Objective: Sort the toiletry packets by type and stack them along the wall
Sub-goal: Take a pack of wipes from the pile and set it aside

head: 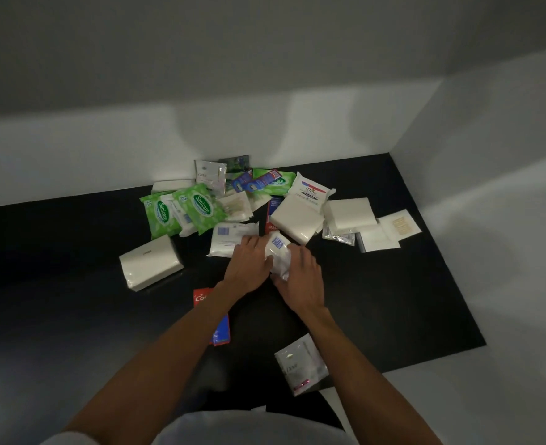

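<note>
Hands meet mid-counter on a white barcoded packet (277, 249): right hand (300, 281) curled round its near end, left hand (248, 268) pressed to its side, grip not discernible. Pile of packets (201, 207) lies just beyond, against the wall (104, 155).

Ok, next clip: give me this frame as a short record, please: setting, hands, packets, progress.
setting: black tabletop against a white wall
hands: left hand and right hand together grip a white barcode packet
pile: green Sanicare wipes, Dove soap bar, white tissue pack, lying mixed
near edge: Colgate box, Dove sachet
progress: no sorted stacks along the wall yet
</note>
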Demonstrator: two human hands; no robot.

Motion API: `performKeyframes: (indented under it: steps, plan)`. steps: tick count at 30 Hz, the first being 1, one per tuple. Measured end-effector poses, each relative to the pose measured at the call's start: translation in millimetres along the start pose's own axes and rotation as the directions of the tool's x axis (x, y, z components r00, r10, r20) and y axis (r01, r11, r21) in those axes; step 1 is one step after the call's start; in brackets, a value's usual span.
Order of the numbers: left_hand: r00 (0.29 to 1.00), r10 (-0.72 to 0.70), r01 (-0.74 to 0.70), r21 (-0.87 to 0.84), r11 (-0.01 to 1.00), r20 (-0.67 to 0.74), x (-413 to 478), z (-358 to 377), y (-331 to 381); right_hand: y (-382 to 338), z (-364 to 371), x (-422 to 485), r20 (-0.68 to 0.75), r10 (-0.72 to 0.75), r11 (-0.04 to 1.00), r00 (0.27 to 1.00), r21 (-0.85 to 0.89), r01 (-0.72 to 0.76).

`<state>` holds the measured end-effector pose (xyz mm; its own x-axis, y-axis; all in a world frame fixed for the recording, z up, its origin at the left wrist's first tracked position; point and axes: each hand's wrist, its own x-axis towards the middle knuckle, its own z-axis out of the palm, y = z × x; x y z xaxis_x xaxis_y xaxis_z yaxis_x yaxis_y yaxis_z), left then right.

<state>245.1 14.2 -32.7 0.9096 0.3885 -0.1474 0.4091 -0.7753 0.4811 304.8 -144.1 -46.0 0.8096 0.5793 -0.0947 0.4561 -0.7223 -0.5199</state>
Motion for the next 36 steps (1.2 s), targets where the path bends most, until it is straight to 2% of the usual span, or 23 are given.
performKeyframes:
  steps: [4,9,13,17,21,24,27,32,36]
  plan:
    - [0.999,0.035,-0.029,-0.133,0.991,0.042,-17,1,-3,17,-3,-5,0.041,-0.043,0.999,0.998,0.006,0.043]
    - [0.978,0.155,-0.145,-0.081,0.986,0.14,-36,5,-6,37,-24,-4,0.152,-0.091,0.993,0.984,0.094,0.077]
    - [0.98,0.174,-0.166,-0.084,0.982,0.092,-39,12,0,47,-49,-6,0.293,-0.028,0.954,0.956,0.294,-0.062]
    - [0.988,0.156,-0.154,-0.218,0.964,-0.01,-27,14,14,57,-69,-9,0.481,0.055,0.877,0.875,0.395,-0.272]
    - [0.989,0.079,-0.016,-0.436,0.9,0.125,-19,6,32,70,-86,-7,0.54,0.124,0.781,0.833,0.465,-0.417]
    - [0.976,-0.007,0.13,-0.552,0.824,0.219,-20,5,45,79,-89,-5,0.508,0.146,0.768,0.849,0.483,-0.421]
    - [0.964,-0.14,0.252,-0.609,0.752,0.226,-21,12,52,83,-88,-8,0.431,0.147,0.737,0.89,0.552,-0.389]
    - [0.945,-0.247,0.327,-0.639,0.696,0.214,-23,25,55,83,-86,-15,0.335,0.158,0.741,0.929,0.582,-0.336]
    - [0.929,-0.32,0.368,-0.574,0.731,0.187,-28,36,63,86,-82,-20,0.264,0.236,0.797,0.935,0.499,-0.341]
